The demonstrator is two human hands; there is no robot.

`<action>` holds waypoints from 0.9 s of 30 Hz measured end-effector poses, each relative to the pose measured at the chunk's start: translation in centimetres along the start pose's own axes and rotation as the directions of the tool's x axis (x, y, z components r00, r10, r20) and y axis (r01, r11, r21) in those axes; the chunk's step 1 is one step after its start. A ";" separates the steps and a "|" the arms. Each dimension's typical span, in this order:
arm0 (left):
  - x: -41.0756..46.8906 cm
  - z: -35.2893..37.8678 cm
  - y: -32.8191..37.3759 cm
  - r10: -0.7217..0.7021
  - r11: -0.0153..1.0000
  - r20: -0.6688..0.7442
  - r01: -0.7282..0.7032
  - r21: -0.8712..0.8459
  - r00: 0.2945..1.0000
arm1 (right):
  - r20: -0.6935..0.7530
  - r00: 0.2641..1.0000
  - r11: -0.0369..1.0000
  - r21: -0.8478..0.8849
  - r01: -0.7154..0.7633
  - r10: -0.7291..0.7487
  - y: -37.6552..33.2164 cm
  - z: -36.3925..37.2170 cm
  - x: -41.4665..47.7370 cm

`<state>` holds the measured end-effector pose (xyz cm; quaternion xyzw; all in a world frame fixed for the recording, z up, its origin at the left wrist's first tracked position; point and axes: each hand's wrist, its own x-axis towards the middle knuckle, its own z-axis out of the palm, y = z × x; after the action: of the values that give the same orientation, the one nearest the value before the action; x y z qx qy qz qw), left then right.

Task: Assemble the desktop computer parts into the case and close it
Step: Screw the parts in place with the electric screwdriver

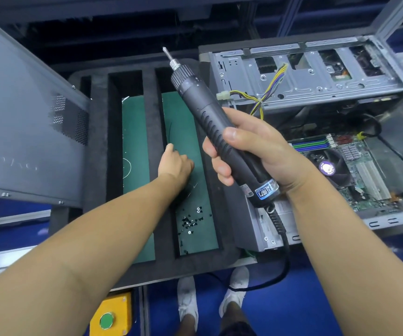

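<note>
Okay so this looks roughly mid-build, not close to finished. The case point(317, 76) lies open on the right, and the motherboard point(355, 166) already sits inside it with its cooler fan point(326, 167) on top, so the big part is in. A bundle of yellow wires point(271, 86) hangs loose by the far drive cage with its plug not connected to anything, so I'd guess cabling is left to do. The side panel point(25, 132) leans off on the left, well apart from the case, so closing up hasn't happened. The right hand point(256, 161) is wrapped around an electric screwdriver point(210, 122), bit pointing up and away, held above the gap between tray and case. The left hand point(175, 163) is down in the right-hand slot of the foam tray point(150, 112), fingers bent onto the green mat. I can't tell if it's pinching anything. A little pile of black screws point(190, 220) sits in that same slot, nearer than the hand. My read: there's screwing down left, then wiring, then the panel.
</note>
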<state>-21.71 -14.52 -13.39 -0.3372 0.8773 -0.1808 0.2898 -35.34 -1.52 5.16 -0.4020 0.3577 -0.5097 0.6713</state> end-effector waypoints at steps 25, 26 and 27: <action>1.2 -0.4 -2.1 0.009 0.899 -0.043 -0.027 -0.437 0.999 | -0.006 1.000 1.000 0.005 0.001 -0.001 0.0 0.0 0.0; 1.1 -0.7 -3.4 -0.007 0.838 -0.071 -0.033 -0.545 0.997 | -0.003 1.000 1.000 0.007 0.001 -0.001 0.0 0.0 0.0; 1.0 -0.9 -4.8 0.006 0.777 -0.095 -0.064 -0.626 0.995 | -0.002 1.000 1.000 0.006 0.000 0.000 0.0 -0.1 0.1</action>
<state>-20.51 -18.48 -10.63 -0.3898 0.9053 0.1128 0.1253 -35.38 -1.62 5.09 -0.3995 0.3567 -0.5112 0.6722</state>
